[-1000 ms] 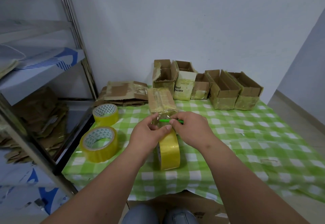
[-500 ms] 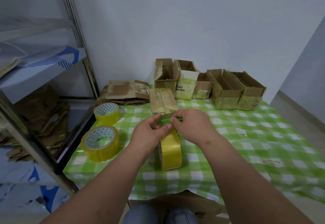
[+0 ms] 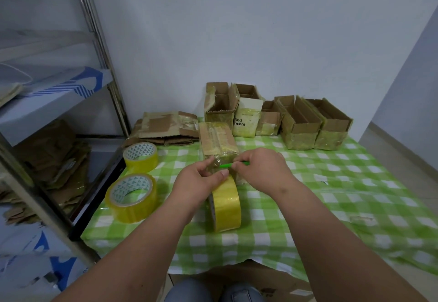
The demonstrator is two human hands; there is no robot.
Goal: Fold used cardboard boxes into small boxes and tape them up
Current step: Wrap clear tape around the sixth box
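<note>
A thin green tool (image 3: pixel 227 165) is pinched by the right hand (image 3: pixel 262 167) at the taped small box (image 3: pixel 218 142) mid-table. Tape from the upright roll (image 3: pixel 226 206) is pinched by the left hand (image 3: pixel 201 179). "And", "ncare" are read on a white box (image 3: pixel 247 118).

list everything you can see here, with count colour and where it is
tape rolls lying flat: 2, yellow, left side of the table
tape roll on edge: 1, yellow, near middle, below the hands
taped box: 1, brown, lying closed just beyond the hands
green tool: 1, green, thin, between the two hands; its kind is unclear
open boxes: 5, brown, one with a white front, in a row by the wall
flattened cardboard: a stack, brown, far left of the table
tablecloth: 1, green and white check, over the table
metal shelf: 1, grey, left, with more cardboard on it
left hand: pinches the tape's free end
right hand: holds the green tool
</note>
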